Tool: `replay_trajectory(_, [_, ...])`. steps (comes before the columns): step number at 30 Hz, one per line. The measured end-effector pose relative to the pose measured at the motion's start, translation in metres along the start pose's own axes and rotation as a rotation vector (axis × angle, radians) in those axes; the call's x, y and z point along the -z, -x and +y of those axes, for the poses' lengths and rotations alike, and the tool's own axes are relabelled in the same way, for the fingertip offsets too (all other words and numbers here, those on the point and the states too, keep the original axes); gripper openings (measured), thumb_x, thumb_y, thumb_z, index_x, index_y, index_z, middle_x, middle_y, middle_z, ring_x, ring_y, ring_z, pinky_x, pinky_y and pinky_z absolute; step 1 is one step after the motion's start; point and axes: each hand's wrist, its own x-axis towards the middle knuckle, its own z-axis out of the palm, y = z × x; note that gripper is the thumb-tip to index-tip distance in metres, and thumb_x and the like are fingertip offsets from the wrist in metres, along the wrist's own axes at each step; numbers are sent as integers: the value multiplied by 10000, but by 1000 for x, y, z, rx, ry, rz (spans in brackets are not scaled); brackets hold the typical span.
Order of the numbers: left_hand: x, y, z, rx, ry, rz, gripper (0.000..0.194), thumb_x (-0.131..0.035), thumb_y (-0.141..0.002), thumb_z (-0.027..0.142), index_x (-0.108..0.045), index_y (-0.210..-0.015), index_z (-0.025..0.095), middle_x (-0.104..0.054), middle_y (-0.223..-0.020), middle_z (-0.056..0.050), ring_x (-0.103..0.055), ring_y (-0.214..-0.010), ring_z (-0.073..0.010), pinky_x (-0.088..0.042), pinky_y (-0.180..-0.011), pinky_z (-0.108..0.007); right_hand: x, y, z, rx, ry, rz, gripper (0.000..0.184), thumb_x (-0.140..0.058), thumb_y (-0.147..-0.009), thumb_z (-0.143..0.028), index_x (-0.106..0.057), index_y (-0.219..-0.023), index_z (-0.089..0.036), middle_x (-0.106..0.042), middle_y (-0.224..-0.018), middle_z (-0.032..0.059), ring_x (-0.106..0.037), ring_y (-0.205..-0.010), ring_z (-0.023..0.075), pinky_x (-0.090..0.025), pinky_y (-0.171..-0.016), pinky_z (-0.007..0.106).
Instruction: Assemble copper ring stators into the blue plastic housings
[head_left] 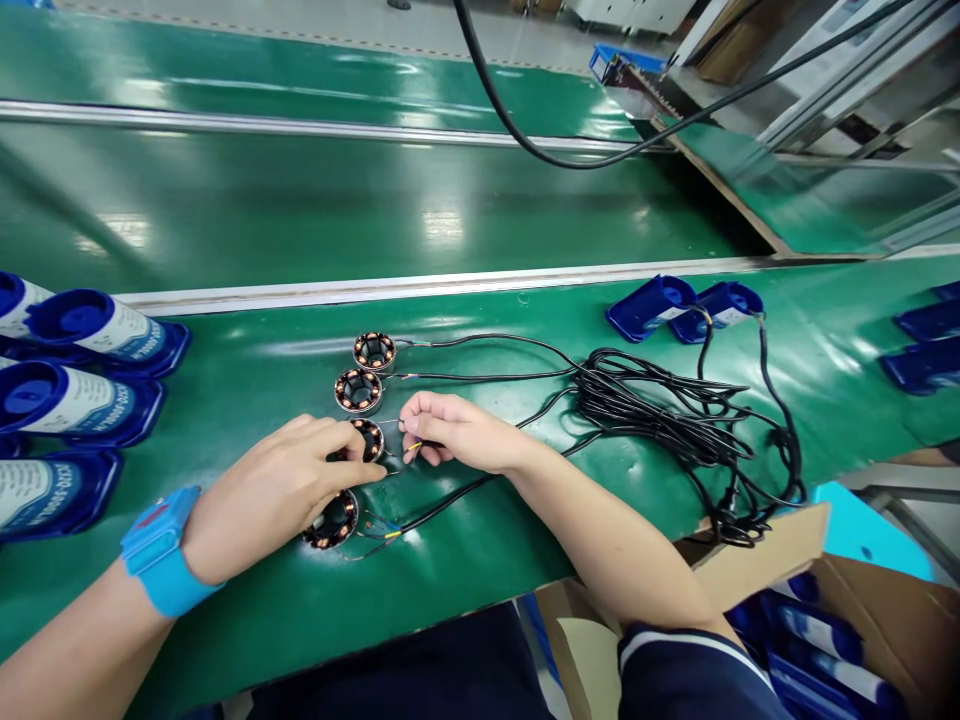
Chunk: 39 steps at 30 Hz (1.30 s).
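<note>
Several round copper-wound stators lie in a row on the green bench, each with a black cable running right. My left hand (289,485), with a blue wrist strap (163,550), is curled over the third stator (369,437) and touches the nearest stator (332,520). My right hand (454,432) is closed in a pinch on that third stator's thin lead wires, just right of it. Two more stators (374,351) (358,390) sit untouched behind. The cables gather into a tangled black bundle (675,420) to the right.
Blue-and-white cylinders in blue holders (82,330) lie at the left edge, and more blue holders (682,305) at the right. A conveyor belt (337,200) runs behind a metal rail. A cardboard box (862,620) with blue parts stands at the lower right. A thick black hose (525,140) hangs overhead.
</note>
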Motion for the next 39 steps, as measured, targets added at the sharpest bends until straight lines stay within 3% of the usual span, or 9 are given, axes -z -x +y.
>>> replay_trajectory(3, [8, 2, 1, 4, 76, -15, 309, -492, -994, 207, -719, -1149, 348, -666, -1113, 15, -633, -938, -124, -483, -788, -237, 5, 9, -10, 83, 98, -42, 183, -594, -959, -357, -578, -988, -177, -710, -872, 36, -666, -743, 121, -506, -648, 224])
replay_trajectory(7, [12, -8, -3, 99, 17, 142, 239, -520, -1014, 349, -688, -1165, 269, -668, -1152, -5, -644, -1010, -151, -500, -876, -271, 18, 11, -34, 407, 291, 245, 244, -608, -968, -389, -665, -1077, -178, -711, -1074, 60, -667, -1015, 168, -513, -938, 323])
replay_trajectory(10, [5, -25, -9, 173, -169, 210, 276, -547, -996, 397, -688, -1122, 195, -691, -1115, -51, -656, -974, -218, -505, -874, -368, 26, -4, -45, 460, 561, 368, 216, -577, -990, -357, -704, -1040, -190, -734, -1038, 30, -670, -966, 159, -495, -896, 297])
replay_trajectory(13, [-3, -39, -17, 180, -227, 135, 248, -559, -988, 345, -687, -1106, 167, -699, -1083, -70, -660, -877, -227, -512, -806, -388, 30, -24, -43, 344, 677, 275, 260, -524, -1008, -314, -720, -933, -160, -745, -905, 31, -686, -819, 144, -491, -803, 278])
replay_trajectory(18, [-3, -38, -28, 93, -116, 94, 292, -462, -1012, 219, -694, -1188, 251, -700, -1080, -34, -657, -887, -185, -472, -758, -330, 34, -35, -30, 153, 377, 101, 270, -590, -962, -374, -663, -858, -135, -710, -835, 44, -641, -664, 109, -452, -602, 216])
replay_trajectory(26, [8, -29, -42, 33, 44, -69, 428, -463, -961, 150, -712, -1211, 392, -682, -1136, 15, -658, -901, -153, -493, -769, -289, 25, -34, -17, 66, 43, 112, 209, -578, -956, -361, -562, -876, -169, -659, -765, 6, -556, -590, 80, -367, -521, 181])
replay_trajectory(30, [17, -24, -41, 63, 150, -61, 300, -506, -999, 265, -708, -1201, 358, -686, -1178, 41, -674, -987, -129, -520, -839, -233, 24, -20, -30, 227, 322, 156, 210, -594, -960, -361, -657, -919, -165, -713, -866, 30, -658, -788, 137, -504, -744, 260])
replay_trajectory(34, [16, -37, -42, 164, 47, 171, 287, -526, -1007, 373, -669, -1237, 279, -690, -1205, 15, -653, -1091, -157, -496, -967, -271, 31, -16, -59, 553, 605, 486, 225, -565, -989, -348, -706, -990, -173, -730, -937, 15, -660, -854, 137, -488, -813, 255])
replay_trajectory(39, [-5, -67, -57, 128, -85, 195, 310, -483, -1019, 365, -677, -1192, 196, -707, -1164, -48, -663, -1034, -227, -511, -917, -391, 49, -40, -66, 397, 836, 440, 279, -522, -1009, -310, -716, -879, -156, -721, -802, 8, -655, -735, 122, -467, -747, 248])
